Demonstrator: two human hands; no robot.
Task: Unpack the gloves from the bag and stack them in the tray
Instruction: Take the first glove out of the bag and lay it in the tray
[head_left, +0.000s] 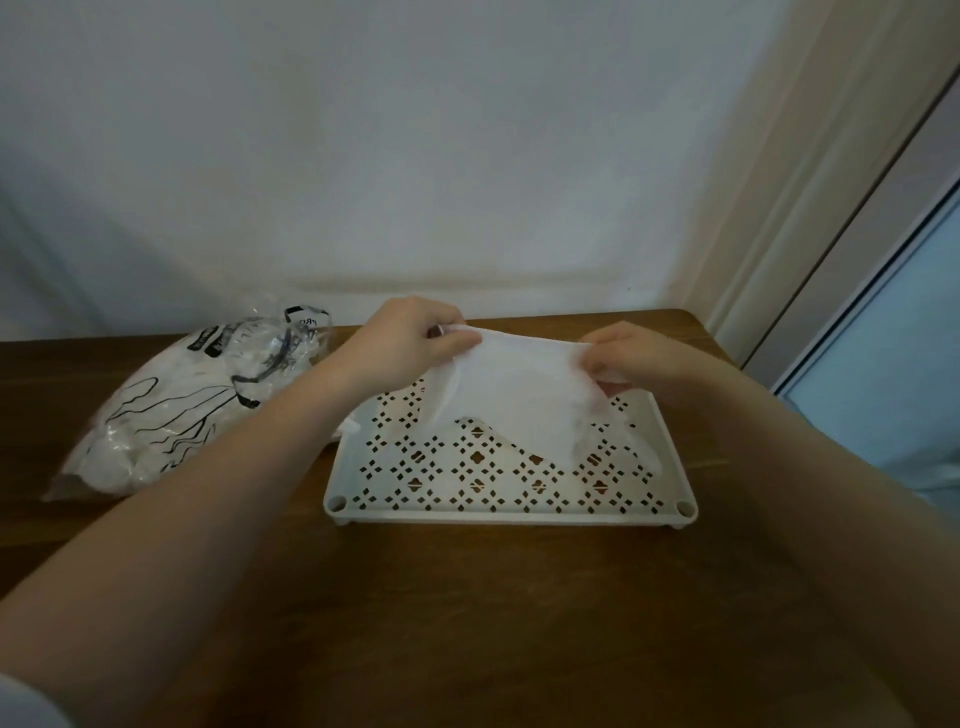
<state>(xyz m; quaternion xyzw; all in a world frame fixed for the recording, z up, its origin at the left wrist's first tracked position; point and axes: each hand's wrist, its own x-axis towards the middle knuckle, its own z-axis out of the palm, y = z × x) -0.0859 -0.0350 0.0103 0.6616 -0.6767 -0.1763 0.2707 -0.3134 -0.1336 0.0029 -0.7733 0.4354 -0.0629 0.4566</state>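
The glove (524, 395) was a thin, translucent plastic film, and it would likely handle as nearly weightless, limp and a little slippery, apt to cling to itself or drift on any draught. It offered no stiffness to push against, so the sensible hold was along its top edge, at 2 spread points, letting the rest hang flat. That was how it was held: stretched between both hands above the far half of the tray (675, 457), its lower part drooping down onto the tray's perforated floor, where at least 1 more pale film seemed to lie already, though the count could not be told.

The left hand (415, 332) pinched the glove's left corner between thumb and curled fingers, hovering over the tray's far left corner. The right hand (631, 356) pinched the opposite corner over the tray's far right side, fingers bunched on the film. Both forearms reached in from the near side of the tray, wrists roughly level.

The bag (192, 405), clear plastic with black printing and visibly full of white gloves, lay on the table (467, 597) just left of the tray.
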